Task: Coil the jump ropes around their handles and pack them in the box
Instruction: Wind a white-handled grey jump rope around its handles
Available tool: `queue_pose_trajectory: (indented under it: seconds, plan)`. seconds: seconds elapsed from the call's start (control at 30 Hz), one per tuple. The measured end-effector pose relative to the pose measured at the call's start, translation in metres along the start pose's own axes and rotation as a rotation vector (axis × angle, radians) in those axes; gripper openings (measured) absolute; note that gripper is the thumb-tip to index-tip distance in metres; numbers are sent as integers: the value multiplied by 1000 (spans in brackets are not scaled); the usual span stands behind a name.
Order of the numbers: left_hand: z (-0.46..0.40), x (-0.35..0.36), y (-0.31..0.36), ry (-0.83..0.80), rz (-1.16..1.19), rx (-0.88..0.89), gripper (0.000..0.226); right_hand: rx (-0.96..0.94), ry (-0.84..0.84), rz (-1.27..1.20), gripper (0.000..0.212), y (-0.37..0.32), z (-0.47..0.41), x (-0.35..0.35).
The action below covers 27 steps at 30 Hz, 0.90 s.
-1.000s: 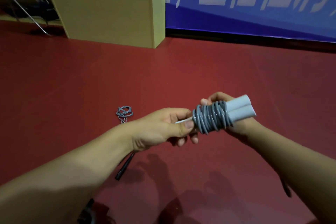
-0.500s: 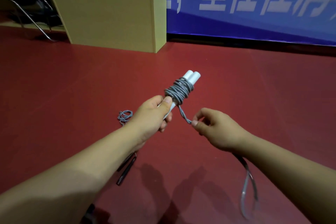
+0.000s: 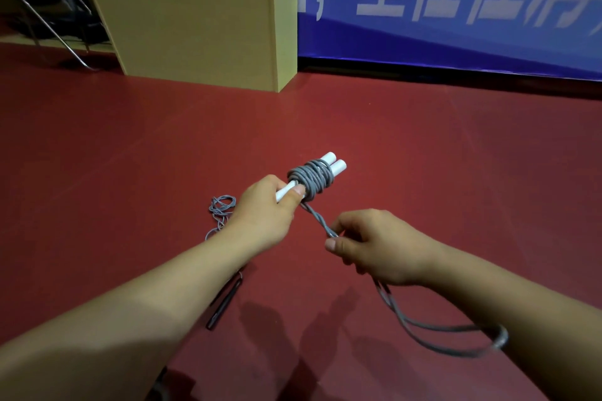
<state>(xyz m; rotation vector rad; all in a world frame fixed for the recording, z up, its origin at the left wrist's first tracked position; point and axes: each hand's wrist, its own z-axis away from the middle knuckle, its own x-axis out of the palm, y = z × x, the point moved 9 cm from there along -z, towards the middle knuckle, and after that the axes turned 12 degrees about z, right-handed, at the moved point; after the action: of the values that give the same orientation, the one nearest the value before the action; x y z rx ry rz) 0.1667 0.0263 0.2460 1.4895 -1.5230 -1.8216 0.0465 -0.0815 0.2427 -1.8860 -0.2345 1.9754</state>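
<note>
My left hand (image 3: 267, 215) grips two white jump rope handles (image 3: 332, 163) held side by side, tips pointing away from me. Grey rope (image 3: 311, 181) is coiled in several turns around them just beyond my thumb. A doubled strand runs from the coil down to my right hand (image 3: 371, 246), which pinches it; the loose loop (image 3: 456, 335) hangs out below my right wrist. A second jump rope lies on the floor under my left forearm, with tangled grey rope (image 3: 221, 208) and black handles (image 3: 224, 306). A tan cardboard box (image 3: 195, 23) stands at the back.
The floor is dark red (image 3: 423, 156). A blue banner with white characters (image 3: 456, 3) runs along the back wall. Metal chair legs (image 3: 62, 42) stand at the far left beside the box.
A second ago both hands held the bundle crosswise. My left hand turned it to point away; my right hand let go of the handles, took the loose strand and has drawn it toward me.
</note>
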Motion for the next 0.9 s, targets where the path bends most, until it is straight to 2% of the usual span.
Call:
queue_pose_trajectory:
  seconds: [0.2, 0.33, 0.53, 0.7, 0.77, 0.9]
  plan:
    - [0, -9, -3, 78, -116, 14, 22, 32, -184, -281, 7, -6, 9, 17]
    - [-1, -8, -6, 51, -150, 17, 25, 145, -71, -363, 14, -3, 8, 6]
    - [0, -2, -1, -7, -161, 53, 22, 187, 173, -169, 18, 11, 4, -23]
    - [7, 16, 2, -191, -203, 107, 17, 187, 309, -18, 10, 14, 7, -39]
    - [11, 26, 4, -306, -187, 141, 19, 188, 345, 8, 9, 17, 8, -43]
    - [25, 46, 8, -545, -98, 177, 11, 211, 369, -12, 8, 29, 9, -47]
